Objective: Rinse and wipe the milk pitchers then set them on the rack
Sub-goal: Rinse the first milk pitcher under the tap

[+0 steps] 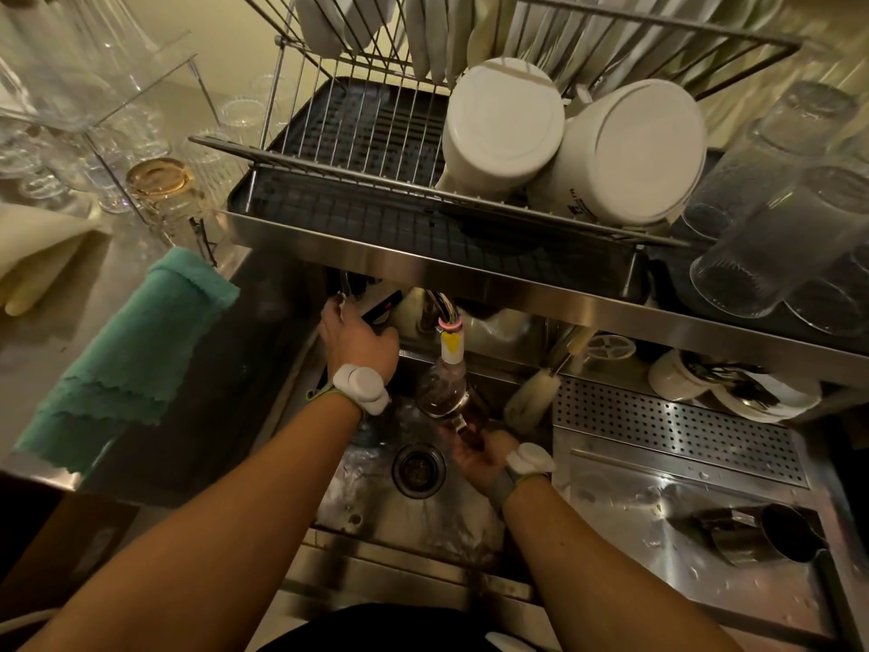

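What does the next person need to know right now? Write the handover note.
Left hand: up at the tap handle behind the sink, gripping it.
Right hand: low in the sink, holding a pitcher under the faucet nozzle; the pitcher is blurred, so details are unclear.
Second pitcher: lying on its side on the wet drainboard to the right.
Teal cloth: draped over the counter edge to the left, for wiping.
Rack: bowls on the right side, left half free.
Done: rinsing of the held pitcher looks under way.
Left: wipe it, rack it, then handle the second pitcher.
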Available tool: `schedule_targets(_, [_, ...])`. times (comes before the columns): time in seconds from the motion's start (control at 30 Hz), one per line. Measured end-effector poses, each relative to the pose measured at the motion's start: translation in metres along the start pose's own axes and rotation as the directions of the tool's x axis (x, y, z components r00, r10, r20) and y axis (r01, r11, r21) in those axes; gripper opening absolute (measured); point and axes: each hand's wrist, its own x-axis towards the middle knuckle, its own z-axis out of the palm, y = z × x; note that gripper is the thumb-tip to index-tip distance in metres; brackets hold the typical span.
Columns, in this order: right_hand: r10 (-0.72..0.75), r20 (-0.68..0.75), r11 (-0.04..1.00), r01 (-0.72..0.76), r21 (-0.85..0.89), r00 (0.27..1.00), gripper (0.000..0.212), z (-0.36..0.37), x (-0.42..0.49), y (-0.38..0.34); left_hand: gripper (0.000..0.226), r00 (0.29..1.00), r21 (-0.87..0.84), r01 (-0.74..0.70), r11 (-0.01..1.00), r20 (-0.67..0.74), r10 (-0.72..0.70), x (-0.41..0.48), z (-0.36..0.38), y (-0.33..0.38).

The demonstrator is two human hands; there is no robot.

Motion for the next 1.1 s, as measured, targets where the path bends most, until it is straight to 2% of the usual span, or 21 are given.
schedule_targets(0.13, [-0.042,-0.039,0.998,0.044,0.035,0.998,0.043,0.004,0.004,-0.005,0.069,1.000,-0.098,-0.001,0.995,-0.010,0.000,0.000,0.001,0.003])
schedule_targets(0.37, [-0.111,0.004,0.990,0.111,-0.085,0.994,0.044,0.012,0.005,0.001,0.068,0.999,-0.285,0.026,0.958,0.031,-0.018,0.008,0.000,0.001])
schedule_targets(0.43, [-0.159,-0.004,0.971,0.156,-0.179,0.987,0.039,0.013,0.005,0.000,0.067,0.999,-0.339,0.042,0.940,0.046,-0.028,0.007,0.000,0.000])
schedule_targets(0.5, [-0.203,-0.028,0.917,0.180,-0.356,0.979,0.034,0.012,0.005,-0.006,0.066,0.996,-0.377,0.079,0.923,0.064,-0.059,0.006,0.001,0.000])
schedule_targets(0.63, [-0.250,-0.009,0.763,0.191,-0.617,0.968,0.034,0.009,0.008,-0.018,0.061,0.989,-0.448,0.145,0.882,0.095,-0.114,0.007,0.003,0.004])
schedule_targets(0.73, [-0.307,0.146,0.453,0.279,-0.846,0.940,0.024,0.004,0.005,-0.023,0.058,0.989,-0.447,0.143,0.883,0.090,-0.115,0.006,0.003,0.006])
schedule_targets(0.8, [-0.356,0.237,0.262,0.340,-0.903,0.904,0.019,-0.002,0.002,-0.023,0.057,0.991,-0.437,0.125,0.891,0.092,-0.094,0.006,0.003,0.009])
schedule_targets(0.87, [-0.428,0.333,-0.019,0.360,-0.933,0.840,0.019,-0.005,-0.001,-0.022,0.058,0.989,-0.473,0.139,0.870,0.108,-0.099,0.007,0.006,0.011])
schedule_targets(0.9, [-0.440,0.369,-0.096,0.366,-0.926,0.819,0.019,-0.006,-0.002,-0.023,0.059,0.988,-0.478,0.148,0.866,0.114,-0.106,0.008,0.008,0.011])
schedule_targets(1.0, [-0.433,0.408,-0.108,0.403,-0.909,0.804,0.021,-0.006,-0.010,-0.025,0.061,0.984,-0.473,0.169,0.864,0.124,-0.125,0.010,0.009,0.011])
schedule_targets(1.1, [-0.447,0.434,-0.131,0.423,-0.897,0.782,0.023,-0.007,-0.017,-0.027,0.071,0.989,-0.297,0.130,0.946,0.110,-0.102,0.009,0.012,0.015])
